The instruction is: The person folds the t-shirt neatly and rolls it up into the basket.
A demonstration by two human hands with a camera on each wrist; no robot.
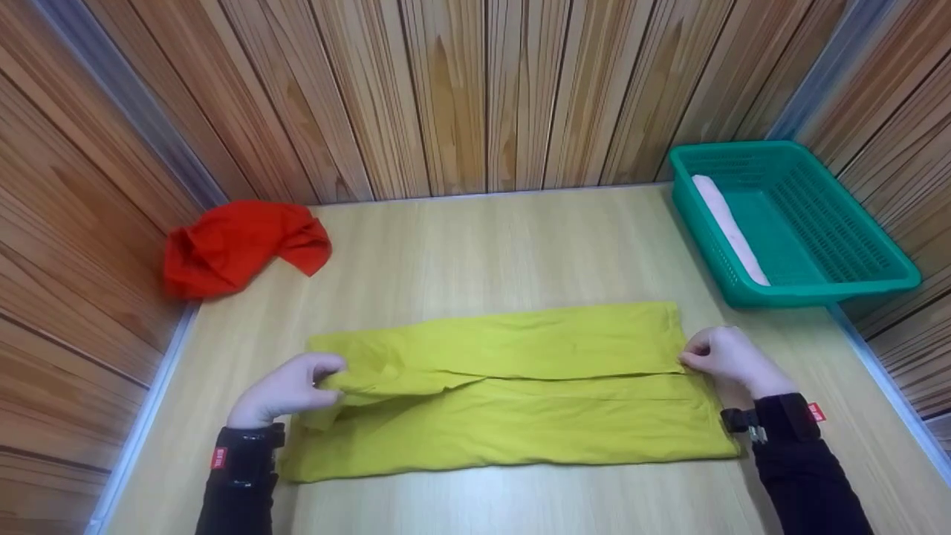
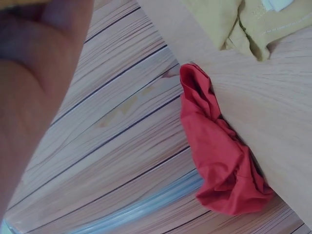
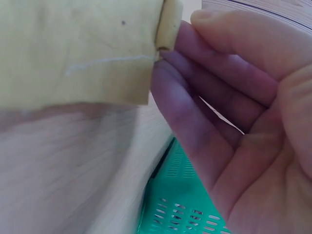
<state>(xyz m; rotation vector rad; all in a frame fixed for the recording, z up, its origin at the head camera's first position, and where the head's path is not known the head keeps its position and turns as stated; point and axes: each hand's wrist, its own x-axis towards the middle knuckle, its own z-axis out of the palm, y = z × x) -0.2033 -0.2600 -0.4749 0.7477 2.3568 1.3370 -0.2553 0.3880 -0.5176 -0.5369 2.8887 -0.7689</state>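
Over on the counter (image 1: 483, 253), I've got the yellow cloth (image 1: 565, 427) stretched sideways: left hand (image 1: 293, 383), fingers clamped on its raised flap; right hand (image 1: 735, 360), fingers pinching the opposite end!

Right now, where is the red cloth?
In the head view, the red cloth lies in the far left corner of the table, by the wooden wall, beyond the left hand and yellow cloth.

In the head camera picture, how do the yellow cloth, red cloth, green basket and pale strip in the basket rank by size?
Largest to smallest, as they look there:
1. Yellow cloth, though it looks nearest the camera
2. Green basket
3. Red cloth
4. Pale strip
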